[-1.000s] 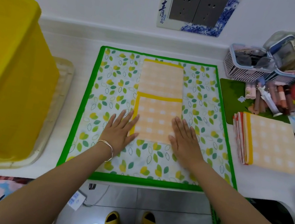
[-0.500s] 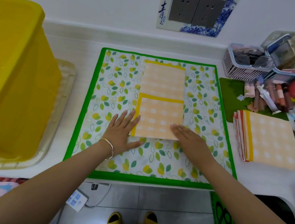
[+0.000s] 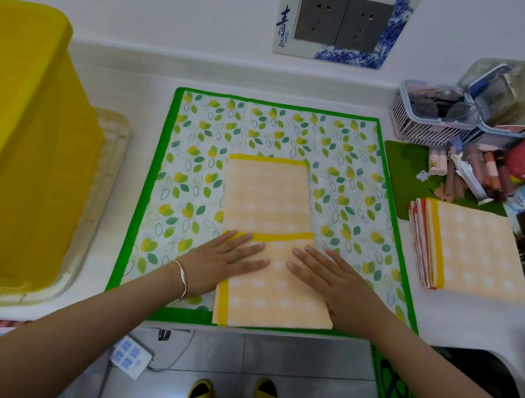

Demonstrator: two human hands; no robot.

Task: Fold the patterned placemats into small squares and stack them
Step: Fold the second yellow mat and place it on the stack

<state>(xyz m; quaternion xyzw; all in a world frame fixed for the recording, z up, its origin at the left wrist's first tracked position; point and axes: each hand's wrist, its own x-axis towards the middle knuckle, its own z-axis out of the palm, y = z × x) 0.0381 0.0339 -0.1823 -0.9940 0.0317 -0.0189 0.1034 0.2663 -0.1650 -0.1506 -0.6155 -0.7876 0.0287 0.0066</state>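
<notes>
The orange checked placemat (image 3: 275, 246), partly folded, is pressed flat near the front edge of the leaf-print mat (image 3: 265, 130) by the left hand (image 3: 226, 259) and right hand (image 3: 337, 281), fingers spread. A stack of folded placemats (image 3: 468, 249) is seen farther right.

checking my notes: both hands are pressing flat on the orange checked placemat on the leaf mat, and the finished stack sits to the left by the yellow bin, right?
Not quite. The head view shows the finished stack on the right, beside the clutter of toiletries, not by the yellow bin. The rest holds: left hand and right hand press flat on the orange checked placemat.
</notes>
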